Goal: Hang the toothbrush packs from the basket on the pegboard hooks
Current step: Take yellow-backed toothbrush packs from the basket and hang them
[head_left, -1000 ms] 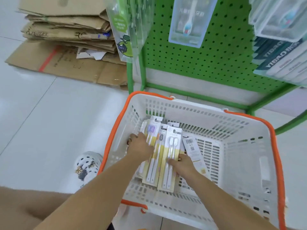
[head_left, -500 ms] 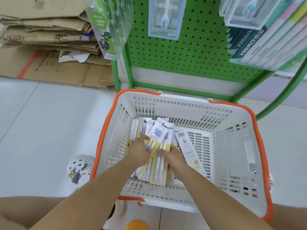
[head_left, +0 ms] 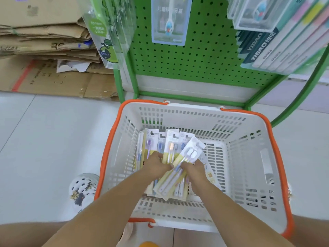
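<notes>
1. Broadly, we faced a green pegboard (head_left: 204, 56) with packs already hanging near its top, and flattened cardboard (head_left: 46, 50) stacked on the floor to its left.
2. Below it on the white floor sat our white basket (head_left: 249, 157) with orange handles.
3. At the left of the basket floor lay the toothbrush packs (head_left: 160, 141), fanned out with their hang tabs toward the pegboard.
4. One white pack (head_left: 187, 157) was tilted above the rest, its tab pointing up and right.
5. Our left hand (head_left: 157, 164) curled over the fan and pinched the tilted pack's left edge with the thumb.
6. Our right hand (head_left: 194, 171) gripped the same pack from its right side, fingers curled beneath it.
7. A white perforated shoe (head_left: 82, 188) showed just left of the basket.
</notes>
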